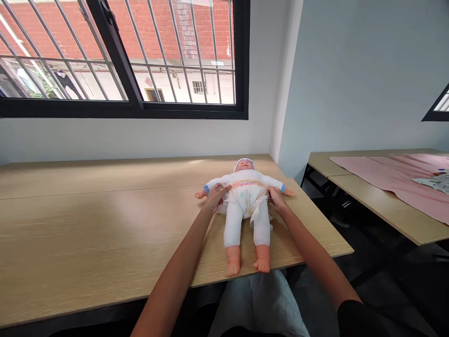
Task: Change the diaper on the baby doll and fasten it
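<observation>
A baby doll (pixel 262 177) lies on its back on the table, its head away from me and its feet near the front edge. It wears white clothes with blue cuffs and a white cap. Around its hips is a white diaper (pixel 248 199) with a coloured waistband and frilly sides. At the diaper's left side, my left hand (pixel 216 196) has its fingers closed on the edge. My right hand (pixel 277 198) pinches the opposite side, close to the doll's cuff. Some fingertips are hidden by the frills.
The wooden table (pixel 105 234) stretches far to the left under a barred window (pixel 189 106). To the right, across a gap, a second table (pixel 379 201) bears a pink cloth (pixel 386 175) and a patterned cloth (pixel 435 181). A wall corner rises behind the doll.
</observation>
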Available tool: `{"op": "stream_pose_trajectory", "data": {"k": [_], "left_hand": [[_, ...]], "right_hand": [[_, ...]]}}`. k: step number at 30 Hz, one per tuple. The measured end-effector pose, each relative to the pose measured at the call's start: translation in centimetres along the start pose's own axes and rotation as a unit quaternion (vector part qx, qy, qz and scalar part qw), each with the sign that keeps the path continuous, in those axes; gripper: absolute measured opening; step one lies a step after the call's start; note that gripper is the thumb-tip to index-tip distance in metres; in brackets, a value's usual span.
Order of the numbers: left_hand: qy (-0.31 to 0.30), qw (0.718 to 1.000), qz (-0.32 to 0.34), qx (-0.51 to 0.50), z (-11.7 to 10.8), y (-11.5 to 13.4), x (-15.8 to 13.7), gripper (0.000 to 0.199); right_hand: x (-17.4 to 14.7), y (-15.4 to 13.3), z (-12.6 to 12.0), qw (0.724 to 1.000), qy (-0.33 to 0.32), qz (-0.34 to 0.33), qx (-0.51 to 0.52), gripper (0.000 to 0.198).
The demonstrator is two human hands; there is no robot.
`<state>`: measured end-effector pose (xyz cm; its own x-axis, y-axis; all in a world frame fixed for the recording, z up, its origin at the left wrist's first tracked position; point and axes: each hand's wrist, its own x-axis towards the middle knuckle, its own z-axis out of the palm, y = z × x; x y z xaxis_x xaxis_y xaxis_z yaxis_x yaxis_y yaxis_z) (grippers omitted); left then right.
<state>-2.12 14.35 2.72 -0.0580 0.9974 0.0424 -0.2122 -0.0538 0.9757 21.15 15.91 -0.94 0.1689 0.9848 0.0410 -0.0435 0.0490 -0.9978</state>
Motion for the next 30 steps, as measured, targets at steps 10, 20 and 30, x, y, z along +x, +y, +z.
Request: {"op": "stream_pose_trajectory", "data": {"k": [10,20,30], "left_hand": [[0.193,0.935,0.249,0.165,0.9,1.6,-0.2,0.017],[-0.159,0.756,0.405,0.49,9.3,3.8,-3.0,0.016],[-0.303,0.645,0.385,0.587,10.3,0.5,-1.9,0.022]], "right_hand": [[-0.8,-1.4,-5.9,0.98,-0.151,-0.02,-0.131,0.027],[-3.8,-2.0,-5.3,0.86,-0.485,0.04,-0.155,0.034],[-2.2,-0.3,-5.4,0.953,-0.217,-0.112,-0.179,0.013]]}}
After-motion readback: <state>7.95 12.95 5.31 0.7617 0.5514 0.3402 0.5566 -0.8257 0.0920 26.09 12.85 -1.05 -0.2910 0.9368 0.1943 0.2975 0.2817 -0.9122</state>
